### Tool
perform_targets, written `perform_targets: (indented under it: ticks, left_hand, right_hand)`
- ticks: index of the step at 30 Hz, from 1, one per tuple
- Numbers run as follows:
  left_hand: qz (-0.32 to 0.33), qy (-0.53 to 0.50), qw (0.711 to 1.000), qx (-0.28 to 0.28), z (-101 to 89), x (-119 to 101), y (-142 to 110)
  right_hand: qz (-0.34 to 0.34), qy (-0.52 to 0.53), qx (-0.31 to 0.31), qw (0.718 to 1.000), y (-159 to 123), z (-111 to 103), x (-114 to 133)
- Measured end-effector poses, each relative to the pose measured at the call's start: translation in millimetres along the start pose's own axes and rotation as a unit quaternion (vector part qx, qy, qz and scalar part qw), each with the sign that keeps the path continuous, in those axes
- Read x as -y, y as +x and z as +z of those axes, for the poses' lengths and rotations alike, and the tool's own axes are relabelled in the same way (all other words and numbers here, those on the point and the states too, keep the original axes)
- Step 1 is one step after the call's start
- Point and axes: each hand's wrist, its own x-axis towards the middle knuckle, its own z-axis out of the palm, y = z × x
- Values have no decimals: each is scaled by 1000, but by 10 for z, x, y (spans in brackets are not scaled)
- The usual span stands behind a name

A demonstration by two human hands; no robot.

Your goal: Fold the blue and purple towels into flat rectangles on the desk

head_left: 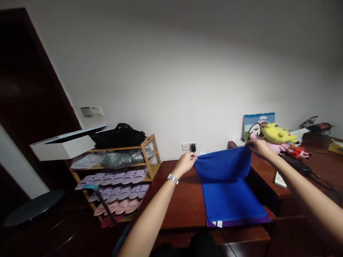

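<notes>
A blue cloth (230,201) lies partly flat on the brown table (184,200), its far part lifted up between my two hands. My left hand (186,162), with a watch on the wrist, pinches the cloth's left corner. At the opposite corner, my right hand (257,148) has its fingers closed on the same edge. Beneath the blue cloth, a purple cloth (257,221) shows along the near edge. White tags (218,224) stick out at the near left.
To the left stands a wooden shoe rack (150,171) with rows of slippers (128,176), a black bag (120,137) and a white box (64,148). Plush toys (278,134) and a picture (258,125) occupy the right-hand desk. A plug (193,147) sits in the wall.
</notes>
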Motion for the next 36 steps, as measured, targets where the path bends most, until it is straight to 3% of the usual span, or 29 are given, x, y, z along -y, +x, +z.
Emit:
perform_targets:
  ticks: [2,5,11,14,16,21,28,36]
  left_hand:
    - [7,7,1000,-28,207,25,-25]
    - [15,17,999,-43,638,176,-281]
    - [-19,66,996,62,1827,629,-1267]
    - [2,100,993,55,2209,770,-1627]
    - [27,111,993,9,2279,792,-1716]
    - [87,118,986,-80,2223,736,-1766]
    - [109,151,982,-37,2526,842,-2123]
    - [61,157,986,-4,2477,795,-2125]
  right_hand:
    - [7,-2,-44,999,-101,155,-170]
    - [17,7,-63,998,-541,613,-383]
    - [154,24,28,987,-1893,1920,-486]
    - [180,63,47,981,-2319,2343,-549]
    - [157,94,13,983,-2421,2433,-614]
    - [121,128,-82,981,-2463,2336,-702]
    - [118,144,-43,982,-2794,2547,-785]
    - [135,123,-30,983,-2910,2580,-824]
